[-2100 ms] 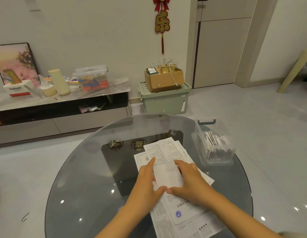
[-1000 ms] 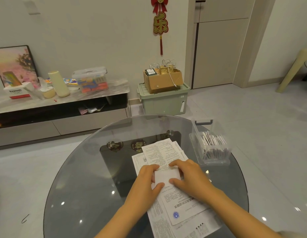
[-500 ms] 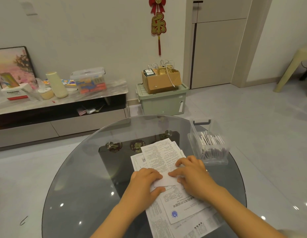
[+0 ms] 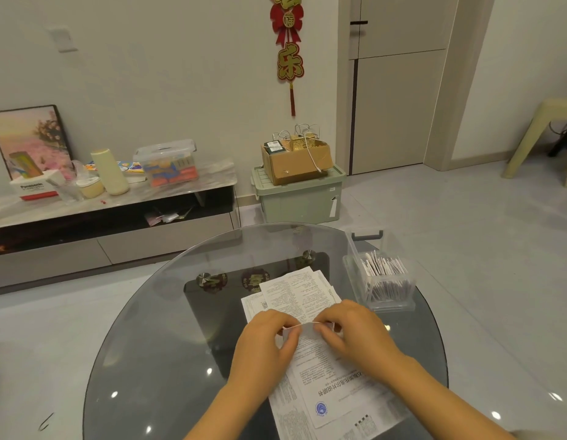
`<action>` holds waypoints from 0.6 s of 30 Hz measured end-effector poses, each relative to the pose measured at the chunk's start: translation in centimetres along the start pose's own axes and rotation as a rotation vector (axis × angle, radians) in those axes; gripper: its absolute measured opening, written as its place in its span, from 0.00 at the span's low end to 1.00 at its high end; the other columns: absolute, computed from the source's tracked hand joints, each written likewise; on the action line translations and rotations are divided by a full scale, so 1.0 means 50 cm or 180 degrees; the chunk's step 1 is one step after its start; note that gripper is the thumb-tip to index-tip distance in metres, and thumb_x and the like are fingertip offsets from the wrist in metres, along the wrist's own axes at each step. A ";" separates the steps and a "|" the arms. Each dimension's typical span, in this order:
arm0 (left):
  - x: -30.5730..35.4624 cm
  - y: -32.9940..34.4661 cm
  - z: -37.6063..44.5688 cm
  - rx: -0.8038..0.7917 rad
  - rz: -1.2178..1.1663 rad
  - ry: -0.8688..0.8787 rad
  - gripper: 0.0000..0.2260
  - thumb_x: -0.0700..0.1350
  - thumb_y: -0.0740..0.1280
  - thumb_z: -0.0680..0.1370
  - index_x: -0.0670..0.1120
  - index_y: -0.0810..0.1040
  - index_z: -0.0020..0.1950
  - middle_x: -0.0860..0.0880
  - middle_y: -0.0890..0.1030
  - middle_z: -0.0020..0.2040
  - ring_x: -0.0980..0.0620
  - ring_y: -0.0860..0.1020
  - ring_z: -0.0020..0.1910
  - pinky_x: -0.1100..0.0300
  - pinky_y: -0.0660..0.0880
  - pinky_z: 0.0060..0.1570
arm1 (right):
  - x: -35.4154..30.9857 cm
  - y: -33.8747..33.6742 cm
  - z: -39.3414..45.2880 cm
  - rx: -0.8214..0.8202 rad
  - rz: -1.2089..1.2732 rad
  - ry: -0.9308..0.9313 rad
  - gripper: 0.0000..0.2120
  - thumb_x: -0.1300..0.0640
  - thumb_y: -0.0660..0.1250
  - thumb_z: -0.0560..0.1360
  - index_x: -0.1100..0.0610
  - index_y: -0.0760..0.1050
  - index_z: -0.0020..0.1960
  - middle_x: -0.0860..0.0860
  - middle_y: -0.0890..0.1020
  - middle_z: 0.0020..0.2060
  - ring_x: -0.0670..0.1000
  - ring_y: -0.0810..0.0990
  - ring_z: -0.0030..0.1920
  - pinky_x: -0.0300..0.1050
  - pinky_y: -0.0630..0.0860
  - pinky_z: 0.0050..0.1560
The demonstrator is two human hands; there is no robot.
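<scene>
A small folded white paper (image 4: 304, 329) is lifted a little above a pile of printed leaflets (image 4: 310, 354) on the round glass table (image 4: 155, 338). My left hand (image 4: 264, 339) pinches its left end with curled fingers. My right hand (image 4: 348, 328) pinches its right end. Most of the folded paper is hidden between my fingers. The leaflets lie flat and overlap, running from the table's middle toward its near edge.
A clear plastic box (image 4: 382, 277) with several folded papers standing in it sits on the table at the right. Beyond the table stand a green storage bin (image 4: 299, 198) with a cardboard box on top and a low TV cabinet (image 4: 110, 217) at the left.
Earlier my hands pressed and folded the paper flat on the leaflets, making it smaller with each fold. Now both hands pinch the small folded piece and lift it slightly.
</scene>
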State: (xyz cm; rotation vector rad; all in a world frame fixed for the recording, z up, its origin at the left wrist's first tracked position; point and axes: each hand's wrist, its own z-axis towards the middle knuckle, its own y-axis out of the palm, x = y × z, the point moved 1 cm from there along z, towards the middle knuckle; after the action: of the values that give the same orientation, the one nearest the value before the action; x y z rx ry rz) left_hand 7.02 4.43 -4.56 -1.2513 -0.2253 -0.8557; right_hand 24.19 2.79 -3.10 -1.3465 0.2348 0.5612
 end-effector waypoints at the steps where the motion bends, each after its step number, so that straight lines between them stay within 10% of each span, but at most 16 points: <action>1: 0.009 -0.002 0.000 0.0026 -0.0177 -0.0168 0.03 0.49 0.67 0.76 0.57 0.78 0.44 0.62 0.78 0.43 0.63 0.74 0.45 0.71 0.69 0.44 | -0.003 -0.004 -0.002 0.0006 0.0187 0.0114 0.10 0.47 0.62 0.77 0.47 0.80 0.53 0.40 0.80 0.44 0.40 0.73 0.42 0.33 0.71 0.46; 7: 0.047 -0.011 0.003 0.0120 -0.0883 -0.0480 0.05 0.53 0.68 0.74 0.57 0.82 0.48 0.61 0.81 0.44 0.66 0.76 0.45 0.74 0.71 0.41 | -0.021 -0.016 -0.007 0.0154 0.1419 0.0649 0.09 0.49 0.65 0.76 0.48 0.83 0.45 0.46 0.83 0.31 0.42 0.80 0.36 0.31 0.75 0.39; 18: 0.090 0.001 0.080 0.0185 -0.1293 -0.0472 0.06 0.47 0.69 0.76 0.54 0.83 0.50 0.59 0.83 0.44 0.61 0.80 0.47 0.67 0.77 0.48 | -0.013 -0.081 0.007 0.0242 0.2355 0.0806 0.19 0.66 0.62 0.75 0.40 0.78 0.47 0.43 0.85 0.39 0.42 0.82 0.44 0.34 0.77 0.44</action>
State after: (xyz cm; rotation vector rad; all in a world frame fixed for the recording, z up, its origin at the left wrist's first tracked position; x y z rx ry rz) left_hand 11.28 6.01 -0.63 -1.2346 -0.6350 -1.0940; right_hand 25.63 2.51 0.76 -1.2343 0.9753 0.9810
